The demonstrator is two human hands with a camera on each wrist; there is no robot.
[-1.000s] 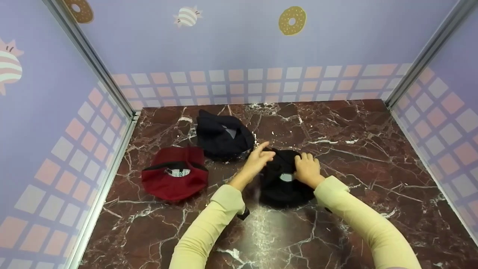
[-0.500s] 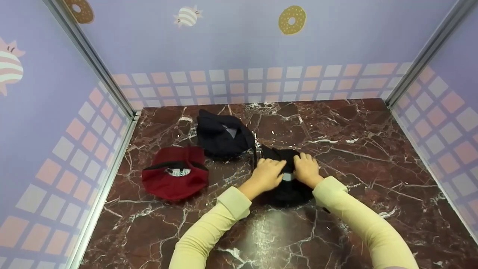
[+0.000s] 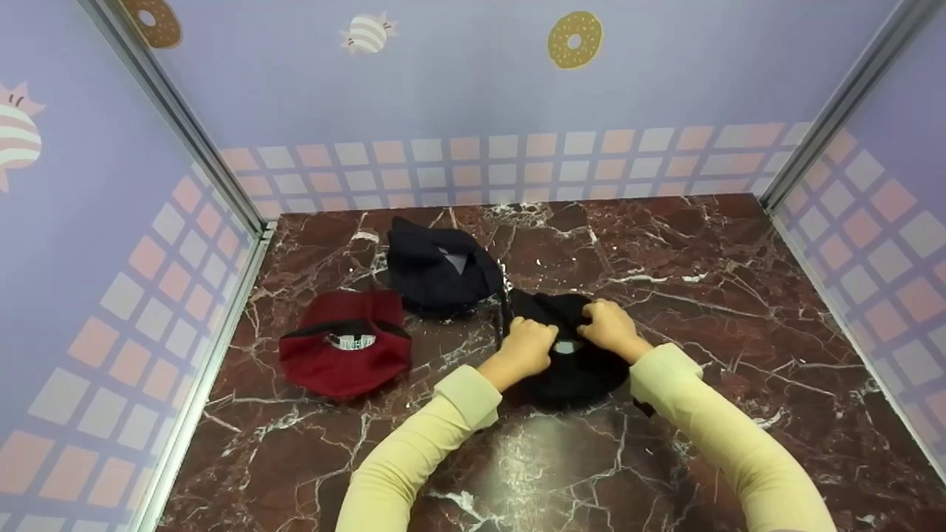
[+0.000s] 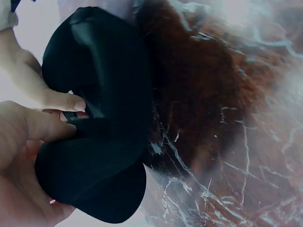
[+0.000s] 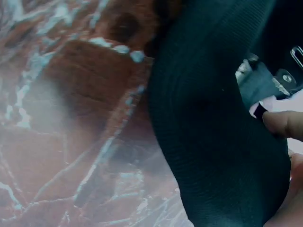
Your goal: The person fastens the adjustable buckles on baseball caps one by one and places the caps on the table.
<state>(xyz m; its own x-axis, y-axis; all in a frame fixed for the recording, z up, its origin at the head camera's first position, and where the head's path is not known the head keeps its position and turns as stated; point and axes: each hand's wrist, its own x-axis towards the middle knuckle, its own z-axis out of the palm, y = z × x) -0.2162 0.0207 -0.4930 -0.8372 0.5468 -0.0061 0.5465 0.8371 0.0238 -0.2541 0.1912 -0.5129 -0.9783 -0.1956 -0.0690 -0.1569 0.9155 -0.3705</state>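
Observation:
A black cap (image 3: pixel 573 384) with a white label inside lies on the marble surface, right of centre in the head view. My left hand (image 3: pixel 526 347) grips its left side, and my right hand (image 3: pixel 610 326) pinches its right side near the label. Seen from the left wrist, the cap (image 4: pixel 120 90) has the left thumb (image 4: pixel 54 125) pressed on its inner edge, while the fingers go underneath. In the right wrist view the cap's curved crown (image 5: pixel 203 127) fills the middle, the right thumb (image 5: pixel 284 124) hooked over its edge beside a metal buckle (image 5: pixel 296 56).
A navy cap (image 3: pixel 436 277) lies just behind and left of the black one. Further left is a red cap (image 3: pixel 344 369) with a white label showing. Patterned lilac panels (image 3: pixel 473 89) wall in the brown marble surface (image 3: pixel 709 310) at back and sides.
My left hand has come down from above the black cap, its fingers closing on the cap's left side. The right hand stays at the right side, slightly shifted. The other caps lie still.

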